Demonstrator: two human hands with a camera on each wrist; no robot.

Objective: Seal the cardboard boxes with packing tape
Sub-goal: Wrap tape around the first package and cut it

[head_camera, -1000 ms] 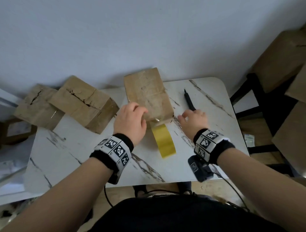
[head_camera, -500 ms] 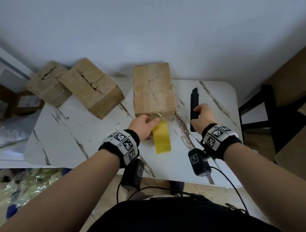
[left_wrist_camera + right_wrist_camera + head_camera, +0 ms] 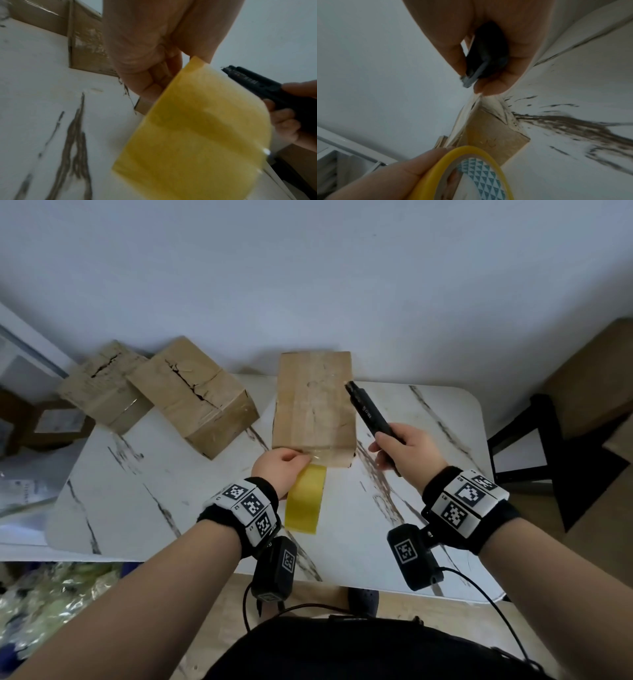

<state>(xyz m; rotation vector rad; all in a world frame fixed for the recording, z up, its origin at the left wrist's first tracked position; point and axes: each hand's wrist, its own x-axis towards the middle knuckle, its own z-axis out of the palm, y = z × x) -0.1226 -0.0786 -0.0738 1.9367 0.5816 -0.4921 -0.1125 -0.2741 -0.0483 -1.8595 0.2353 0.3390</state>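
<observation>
Cutter (image 3: 371,415) lifted off table, blade unseen, tape roll (image 3: 306,498) half-hidden

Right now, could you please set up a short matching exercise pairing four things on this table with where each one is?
Things:
1. tape roll
2. black cutter
3. taped box
4. torn box

Places:
A. table's left part, untouched
B. in the right hand
C. in the left hand
D. table centre, before both hands

Pairs: 1-C, 2-B, 3-D, 4-A
</observation>
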